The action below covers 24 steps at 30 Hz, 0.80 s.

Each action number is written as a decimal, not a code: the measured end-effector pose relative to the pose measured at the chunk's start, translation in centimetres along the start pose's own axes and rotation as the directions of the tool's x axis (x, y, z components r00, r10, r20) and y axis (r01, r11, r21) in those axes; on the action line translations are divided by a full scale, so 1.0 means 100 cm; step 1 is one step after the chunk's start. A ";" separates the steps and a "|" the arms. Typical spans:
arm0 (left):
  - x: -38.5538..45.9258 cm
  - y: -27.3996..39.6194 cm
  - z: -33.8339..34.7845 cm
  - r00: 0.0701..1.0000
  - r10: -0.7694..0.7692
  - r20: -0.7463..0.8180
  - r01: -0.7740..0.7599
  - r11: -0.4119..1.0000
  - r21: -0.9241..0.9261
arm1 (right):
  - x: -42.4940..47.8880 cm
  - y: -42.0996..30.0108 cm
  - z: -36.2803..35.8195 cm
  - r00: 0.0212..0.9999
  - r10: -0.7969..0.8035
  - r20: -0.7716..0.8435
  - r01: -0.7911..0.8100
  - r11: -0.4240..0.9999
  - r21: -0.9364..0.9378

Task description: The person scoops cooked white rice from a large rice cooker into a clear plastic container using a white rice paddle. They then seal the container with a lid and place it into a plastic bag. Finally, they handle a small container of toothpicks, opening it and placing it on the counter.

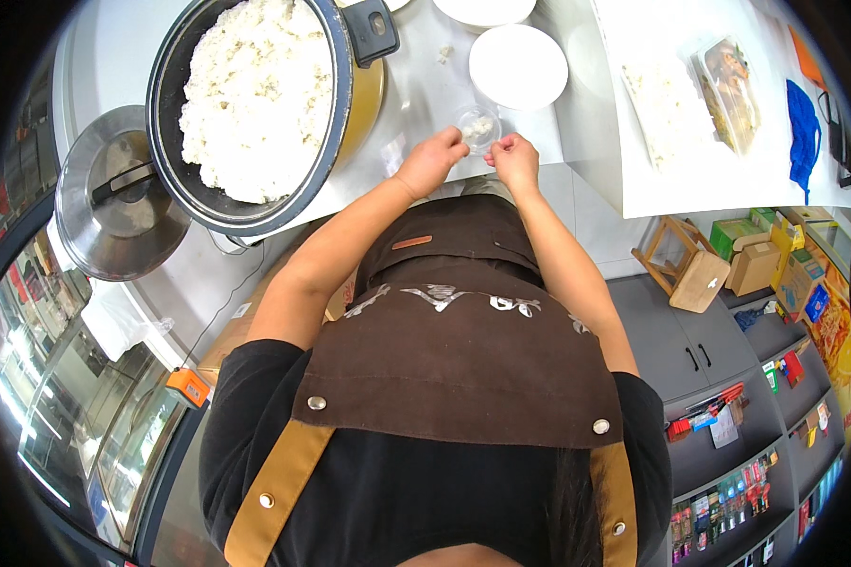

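Observation:
A small clear plastic cup (479, 129) with some cooked rice in it stands near the front edge of the steel counter. My left hand (434, 160) is at its left side, fingertips near the rim. On the right side of the cup is my right hand (513, 161), its fingers curled together. Whether either hand grips the rim or holds rice is too small to tell. A large rice cooker (360, 106) full of white rice (259, 92) stands to the left of my hands. Beyond the cup lies a round white lid or plate (518, 66).
A metal lid (122, 202) lies left of the cooker. A few rice grains (445, 54) are stuck on the counter. At the right, a raised white surface (652, 198) holds a clear food container (729, 96) and a blue cloth item (803, 138). A wooden stool (698, 280) stands below.

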State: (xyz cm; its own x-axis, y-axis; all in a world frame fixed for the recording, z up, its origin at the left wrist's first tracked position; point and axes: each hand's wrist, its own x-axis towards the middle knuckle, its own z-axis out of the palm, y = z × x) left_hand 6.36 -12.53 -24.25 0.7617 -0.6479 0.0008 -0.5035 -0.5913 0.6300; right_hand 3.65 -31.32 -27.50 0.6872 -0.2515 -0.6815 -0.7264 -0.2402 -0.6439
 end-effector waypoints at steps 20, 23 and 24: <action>0.133 -0.142 0.057 0.826 -0.518 -0.222 0.551 0.825 0.125 | 0.021 0.060 -0.010 0.992 0.106 0.069 -0.120 0.961 0.247; 0.119 -0.126 0.049 0.687 -0.641 -0.343 0.609 0.765 -0.211 | 0.029 0.067 -0.008 0.997 0.047 0.063 -0.059 0.978 0.200; 0.113 -0.111 0.041 0.634 -0.686 -0.357 0.592 0.727 -0.346 | 0.026 0.067 -0.003 0.996 0.071 0.054 -0.081 0.970 0.231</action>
State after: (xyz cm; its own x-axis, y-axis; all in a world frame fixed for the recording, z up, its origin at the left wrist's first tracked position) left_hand 18.86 -15.29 -34.41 0.9738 0.1664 -0.1547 0.2263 -0.6475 0.7277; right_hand 0.52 -33.85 -33.48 0.6330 -0.2164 -0.7432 -0.7608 0.0037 -0.6490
